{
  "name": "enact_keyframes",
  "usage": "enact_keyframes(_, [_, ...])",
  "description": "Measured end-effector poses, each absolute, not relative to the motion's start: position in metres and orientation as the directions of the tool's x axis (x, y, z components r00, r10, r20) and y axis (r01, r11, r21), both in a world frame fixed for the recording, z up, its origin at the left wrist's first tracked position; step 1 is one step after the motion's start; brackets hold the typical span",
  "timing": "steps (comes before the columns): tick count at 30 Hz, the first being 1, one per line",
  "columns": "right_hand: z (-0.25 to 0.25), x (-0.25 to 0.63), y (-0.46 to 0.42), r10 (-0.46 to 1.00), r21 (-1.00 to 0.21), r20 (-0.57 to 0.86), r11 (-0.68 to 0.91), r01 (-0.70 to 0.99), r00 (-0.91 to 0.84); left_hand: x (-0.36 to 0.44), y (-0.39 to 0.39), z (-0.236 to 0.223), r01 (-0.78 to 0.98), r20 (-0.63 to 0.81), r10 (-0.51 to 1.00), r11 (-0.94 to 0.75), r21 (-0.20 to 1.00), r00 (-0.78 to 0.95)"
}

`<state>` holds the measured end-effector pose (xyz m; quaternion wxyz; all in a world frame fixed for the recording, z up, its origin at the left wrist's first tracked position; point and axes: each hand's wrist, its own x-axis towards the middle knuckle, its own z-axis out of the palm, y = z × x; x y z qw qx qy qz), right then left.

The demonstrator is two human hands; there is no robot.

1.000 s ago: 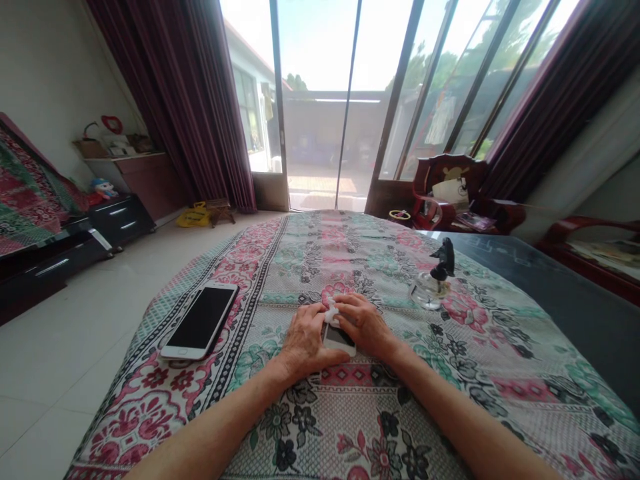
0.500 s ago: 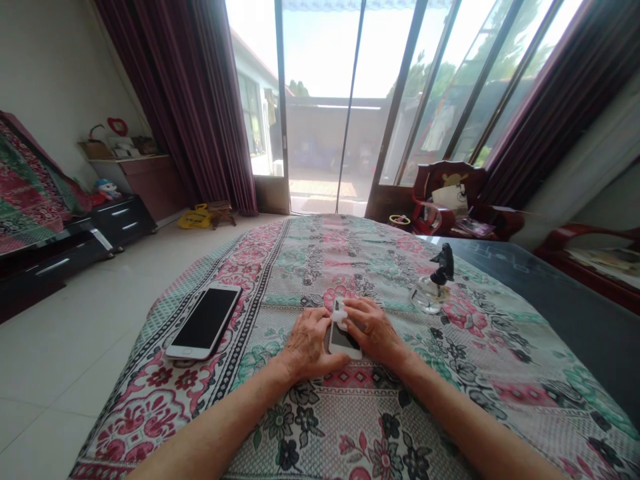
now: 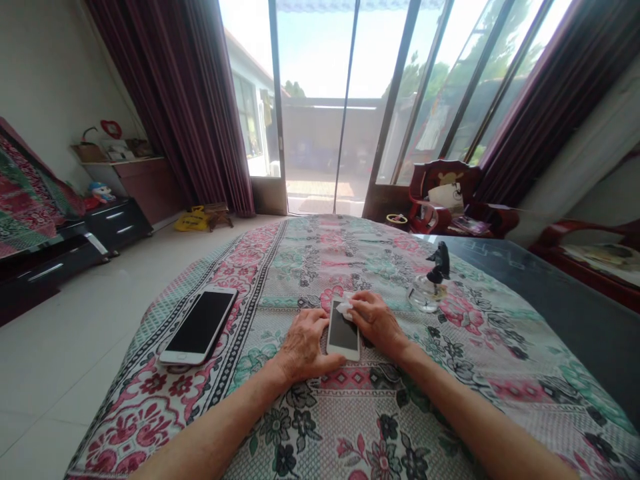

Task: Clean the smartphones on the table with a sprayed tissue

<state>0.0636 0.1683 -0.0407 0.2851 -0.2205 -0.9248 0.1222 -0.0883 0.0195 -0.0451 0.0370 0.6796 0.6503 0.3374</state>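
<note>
Since the earlier frame, the right hand [image 3: 374, 321] has gathered its fingers rightward, baring more of the smaller phone [image 3: 344, 335] at centre frame. Its fingertips hide part of that phone's upper right edge, and both forearms are cut off at the bottom of the frame. Its grip is closed on a crumpled white tissue [image 3: 345, 307], against the screen's upper part. The left hand [image 3: 306, 343] has its grip spread, fingers beside the phone's left edge, thumb near its bottom edge; pressure cannot be told. Two phones, counting a larger phone [image 3: 200, 327] at left, and one spray bottle [image 3: 433, 288], right of centre, occupy the table [image 3: 280, 267].
</note>
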Motion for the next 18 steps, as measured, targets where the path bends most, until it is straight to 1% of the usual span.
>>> enact_keyframes(3, [-0.043,0.054,0.176,0.534,-0.361,0.473,0.843,0.398,-0.701,-0.088,0.020,-0.045,0.859,0.410,0.909,-0.152,0.490,-0.073])
enact_keyframes(5, [-0.042,0.055,0.170,0.541,-0.355,0.475,0.839,0.412,-0.694,-0.088,0.020,-0.044,0.857,0.409,0.909,-0.149,0.494,-0.078])
enact_keyframes(13, [-0.039,0.090,0.114,0.442,-0.361,0.444,0.884,0.296,-0.780,-0.086,0.021,-0.048,0.850,0.423,0.900,-0.136,0.510,-0.109])
enact_keyframes(15, [-0.041,0.094,0.112,0.427,-0.358,0.444,0.891,0.281,-0.788,-0.086,0.021,-0.048,0.848,0.422,0.900,-0.138,0.511,-0.108])
enact_keyframes(18, [-0.042,0.091,0.125,0.434,-0.328,0.456,0.894,0.306,-0.777,-0.086,0.021,-0.048,0.850,0.420,0.903,-0.146,0.507,-0.096])
